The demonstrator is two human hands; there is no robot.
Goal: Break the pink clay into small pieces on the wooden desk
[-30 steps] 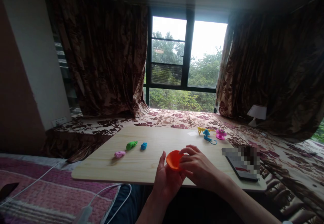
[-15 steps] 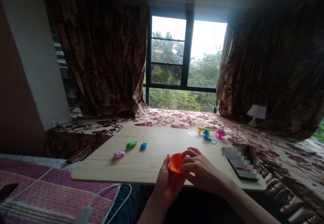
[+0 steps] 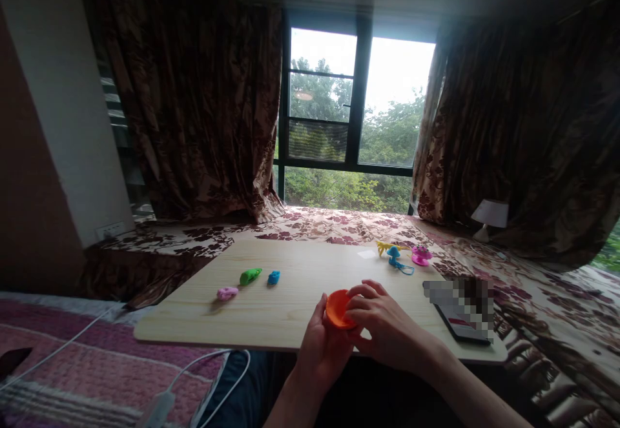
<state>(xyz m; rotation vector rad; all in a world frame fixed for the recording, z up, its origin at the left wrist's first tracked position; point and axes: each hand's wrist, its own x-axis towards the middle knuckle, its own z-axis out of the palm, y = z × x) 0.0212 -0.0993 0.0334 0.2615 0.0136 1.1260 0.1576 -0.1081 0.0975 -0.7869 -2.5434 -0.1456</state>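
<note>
An orange bowl-shaped piece [image 3: 339,309], looking like modelling clay, is held over the table's near edge. My left hand [image 3: 323,345] cups it from below and the left, thumb along its side. My right hand [image 3: 382,319] grips its right rim, with fingers reaching inside the hollow and the thumb low outside. Left of the hands lie a green lump [image 3: 250,276], a small blue lump [image 3: 274,277] and a pink lump [image 3: 227,293]. The bowl's underside is hidden by my left hand.
The pale wooden table [image 3: 300,263] carries a yellow piece [image 3: 385,247], a blue mushroom-shaped piece [image 3: 394,257] and a magenta piece [image 3: 421,255] at its back right. A dark flat tablet-like object [image 3: 467,331], partly pixelated, lies at the right. White cable [image 3: 249,366] loops below the front edge.
The orange bowl has tilted and turned slightly in my hands, and its opening looks wider. My right fingers have shifted a little along the rim. The lumps on the table stay put.
</note>
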